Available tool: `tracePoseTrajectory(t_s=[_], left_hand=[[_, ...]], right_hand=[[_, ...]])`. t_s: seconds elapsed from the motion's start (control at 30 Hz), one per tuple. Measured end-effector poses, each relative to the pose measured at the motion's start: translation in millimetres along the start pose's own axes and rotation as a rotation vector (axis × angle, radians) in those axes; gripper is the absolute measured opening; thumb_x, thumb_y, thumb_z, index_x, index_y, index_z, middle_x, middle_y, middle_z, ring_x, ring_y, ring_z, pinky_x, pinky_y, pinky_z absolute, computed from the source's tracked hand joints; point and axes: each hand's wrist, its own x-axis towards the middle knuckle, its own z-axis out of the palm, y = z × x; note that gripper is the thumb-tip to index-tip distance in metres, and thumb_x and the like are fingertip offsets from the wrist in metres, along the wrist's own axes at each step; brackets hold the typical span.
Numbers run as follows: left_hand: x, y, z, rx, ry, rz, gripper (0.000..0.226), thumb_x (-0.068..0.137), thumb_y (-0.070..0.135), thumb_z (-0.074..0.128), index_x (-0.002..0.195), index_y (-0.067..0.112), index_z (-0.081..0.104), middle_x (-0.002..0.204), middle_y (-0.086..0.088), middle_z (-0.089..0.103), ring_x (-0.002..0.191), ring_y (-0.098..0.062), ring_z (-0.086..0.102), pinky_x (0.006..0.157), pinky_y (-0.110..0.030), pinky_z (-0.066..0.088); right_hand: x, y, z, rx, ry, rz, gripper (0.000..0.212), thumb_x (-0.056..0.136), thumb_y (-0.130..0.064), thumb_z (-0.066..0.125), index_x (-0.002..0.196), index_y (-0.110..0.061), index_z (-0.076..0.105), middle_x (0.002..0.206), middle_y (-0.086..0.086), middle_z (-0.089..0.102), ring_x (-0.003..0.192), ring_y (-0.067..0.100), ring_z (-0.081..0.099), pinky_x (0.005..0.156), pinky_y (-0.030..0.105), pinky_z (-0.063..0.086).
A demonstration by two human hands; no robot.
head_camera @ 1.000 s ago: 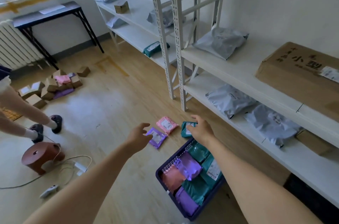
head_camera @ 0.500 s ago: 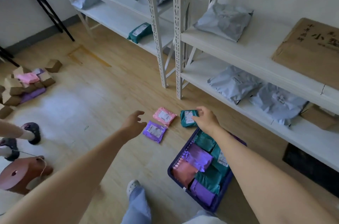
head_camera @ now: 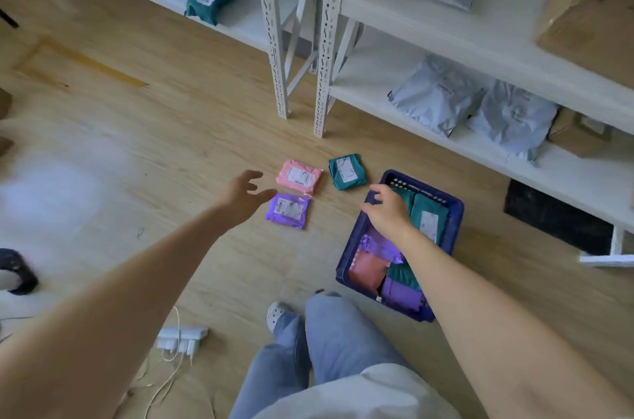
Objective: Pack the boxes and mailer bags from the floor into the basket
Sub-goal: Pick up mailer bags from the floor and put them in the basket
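Pale wood-grain floor carried three flat mailer bags just left of the dark blue plastic basket. The left hand, fingers spread and empty, hovered beside the purple mailer bag; a hurried one-handed grab could likely let the slick plastic slide away. The pink mailer bag and teal mailer bag lay beyond, clear of any obstacle. The right hand rested loosely curled on the basket's rim, holding nothing; the basket looked nearly full, so more bags might slip off. White metal shelving stood behind.
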Motion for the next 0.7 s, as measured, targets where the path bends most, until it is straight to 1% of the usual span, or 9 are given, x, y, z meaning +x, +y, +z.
tracePoseTrajectory(t_s=[0.1, 0.2, 0.3, 0.4, 0.5, 0.6, 0.7], left_hand=[[18, -13, -6, 0.004, -0.027, -0.035, 0.06, 0.08, 0.027, 0.074, 0.133, 0.016, 0.049, 0.127, -0.014, 0.055, 0.094, -0.02, 0.054, 0.075, -0.027, 0.041], [42, -18, -12, 0.029, -0.046, -0.066, 0.064, 0.077, 0.032, 0.076, 0.133, 0.018, 0.049, 0.126, -0.012, 0.057, 0.106, -0.025, 0.059, 0.078, -0.028, 0.044], [71, -15, -14, 0.04, -0.068, -0.078, 0.065, 0.076, 0.037, 0.075, 0.133, 0.02, 0.05, 0.124, -0.009, 0.058, 0.11, -0.022, 0.058, 0.08, -0.027, 0.044], [105, -11, -8, 0.042, -0.098, -0.114, 0.065, 0.076, 0.038, 0.075, 0.133, 0.02, 0.049, 0.124, -0.009, 0.057, 0.107, -0.019, 0.058, 0.079, -0.026, 0.042], [142, -14, 0, 0.061, -0.148, -0.146, 0.065, 0.076, 0.034, 0.076, 0.133, 0.019, 0.049, 0.125, -0.01, 0.056, 0.107, -0.018, 0.056, 0.077, -0.027, 0.043], [180, -23, 4, 0.108, -0.178, -0.165, 0.065, 0.076, 0.036, 0.076, 0.132, 0.018, 0.05, 0.125, -0.01, 0.056, 0.109, -0.02, 0.057, 0.078, -0.028, 0.045], [217, -34, 10, 0.146, -0.21, -0.193, 0.062, 0.078, 0.035, 0.074, 0.133, 0.016, 0.05, 0.124, -0.009, 0.057, 0.102, -0.018, 0.057, 0.077, -0.026, 0.042]], right_hand=[[14, -1, 19, -0.005, 0.009, 0.051, 0.049, 0.088, -0.019, 0.061, 0.135, -0.016, 0.046, 0.134, 0.01, 0.053, 0.117, 0.026, 0.053, 0.097, 0.038, 0.045], [35, -7, 33, 0.01, -0.013, 0.093, 0.05, 0.089, -0.016, 0.059, 0.137, -0.017, 0.044, 0.137, 0.01, 0.05, 0.118, 0.026, 0.053, 0.096, 0.039, 0.046], [63, -12, 48, 0.022, -0.03, 0.119, 0.05, 0.089, -0.014, 0.056, 0.138, -0.016, 0.043, 0.138, 0.01, 0.049, 0.12, 0.026, 0.052, 0.097, 0.038, 0.045], [97, -15, 65, 0.01, -0.037, 0.143, 0.05, 0.089, -0.013, 0.054, 0.137, -0.014, 0.043, 0.14, 0.011, 0.049, 0.125, 0.027, 0.049, 0.102, 0.038, 0.041], [131, -14, 84, 0.035, -0.056, 0.189, 0.05, 0.089, -0.009, 0.053, 0.138, -0.012, 0.043, 0.14, 0.014, 0.047, 0.125, 0.028, 0.048, 0.104, 0.039, 0.04], [164, -10, 103, 0.007, -0.064, 0.213, 0.05, 0.088, -0.011, 0.055, 0.136, -0.013, 0.045, 0.138, 0.014, 0.049, 0.124, 0.028, 0.05, 0.103, 0.036, 0.039], [193, -3, 125, 0.006, -0.072, 0.254, 0.049, 0.088, -0.012, 0.055, 0.136, -0.013, 0.045, 0.137, 0.014, 0.05, 0.123, 0.029, 0.051, 0.101, 0.036, 0.041]])
